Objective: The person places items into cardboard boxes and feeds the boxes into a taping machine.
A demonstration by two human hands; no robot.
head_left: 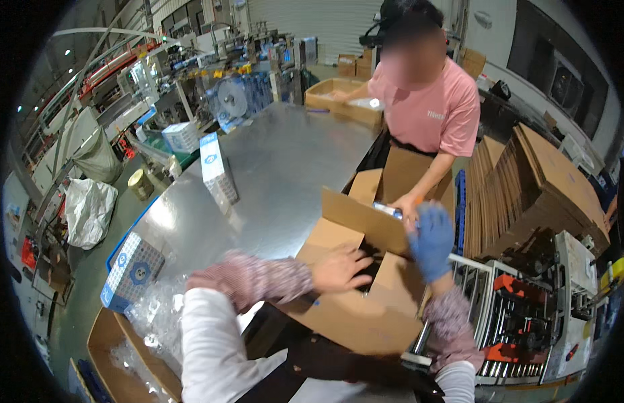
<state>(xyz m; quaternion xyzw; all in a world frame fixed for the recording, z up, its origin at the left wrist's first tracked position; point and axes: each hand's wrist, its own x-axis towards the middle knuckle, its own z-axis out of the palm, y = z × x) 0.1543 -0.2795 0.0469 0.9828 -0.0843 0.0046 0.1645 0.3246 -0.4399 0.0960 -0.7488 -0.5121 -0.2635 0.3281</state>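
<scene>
1. Nearest the camera: my white left sleeve (pixel 211 336), with a checked cuff (pixel 258 277) over the forearm, reaching forward and to the right
2. Left hand (pixel 340 269): bare, palm down, fingers spread apart, gripping nothing; it lies over the near-left part of the carton's opening
3. Right hand (pixel 433 242): in a blue glove, raised over the right side of the carton; the fingers are blurred, so I cannot tell how far they are open or whether they hold anything
4. Carton (pixel 365 322): brown, directly in front of me, top open; its far flap (pixel 369 223) stands up, the others slope outward, and the interior is mostly hidden in shadow
5. Co-worker (pixel 426 114): in a pink shirt, across from me; one hand (pixel 409 207) is beside my glove, at a small blue-and-white item (pixel 389 210) above the far flap
6. Metal table (pixel 278 168): extends ahead and to the left; one patterned box (pixel 214 164) stands on it, and a second patterned box (pixel 132 269) is at its left edge, beside clear plastic (pixel 154 319)
7. My right side: roller conveyor (pixel 517 359) near, stacked flat cardboard (pixel 520 195) beyond it
</scene>
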